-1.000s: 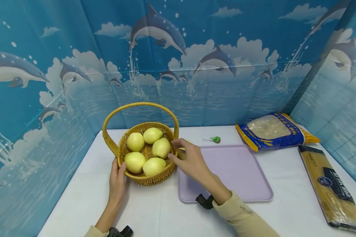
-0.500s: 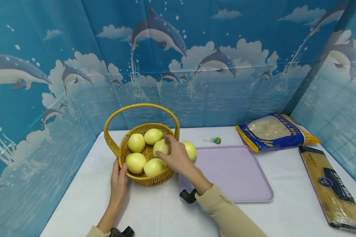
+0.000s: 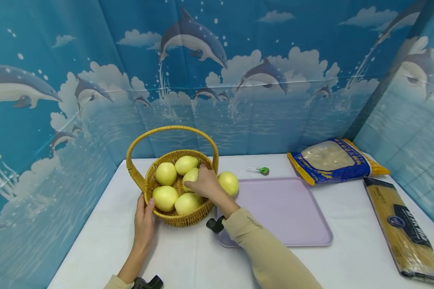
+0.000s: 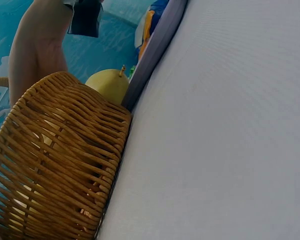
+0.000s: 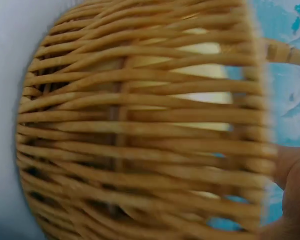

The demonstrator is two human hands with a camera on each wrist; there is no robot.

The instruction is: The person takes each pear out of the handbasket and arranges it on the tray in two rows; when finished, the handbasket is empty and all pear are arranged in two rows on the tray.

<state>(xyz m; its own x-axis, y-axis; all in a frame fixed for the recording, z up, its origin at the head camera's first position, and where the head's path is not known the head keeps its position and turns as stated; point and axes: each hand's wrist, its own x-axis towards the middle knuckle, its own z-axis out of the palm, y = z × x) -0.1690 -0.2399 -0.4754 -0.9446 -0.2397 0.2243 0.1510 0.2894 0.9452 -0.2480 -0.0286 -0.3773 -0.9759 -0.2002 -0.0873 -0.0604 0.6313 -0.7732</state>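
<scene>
A wicker basket (image 3: 182, 220) with a tall hoop handle holds several yellow-green pears (image 3: 165, 198). My left hand (image 3: 144, 220) holds the basket at its near left side, thumb at the rim and fingers along the outer wall. Inside the basket's right part, my right hand (image 3: 205, 182) grips a pear (image 3: 190, 176), thumb on its near side; the fingers partly hide it. Another pear (image 3: 228, 184) stands outside the basket at the far left corner of a lilac tray (image 3: 282, 212); its stem shows in the left wrist view. Basket wall (image 5: 140, 120) fills most of the right wrist view.
Behind the tray lies a green-wrapped lollipop (image 3: 263, 171). A blue and yellow food bag (image 3: 332, 160) rests at the back right, with a spaghetti pack (image 3: 401, 228) along the right side. A dolphin-print curtain (image 3: 217, 100) stands behind the white table (image 3: 181, 261).
My right hand has moved left, away from the pear at the tray's corner and into the basket, where it now grips another pear. The left hand has stayed on the basket.
</scene>
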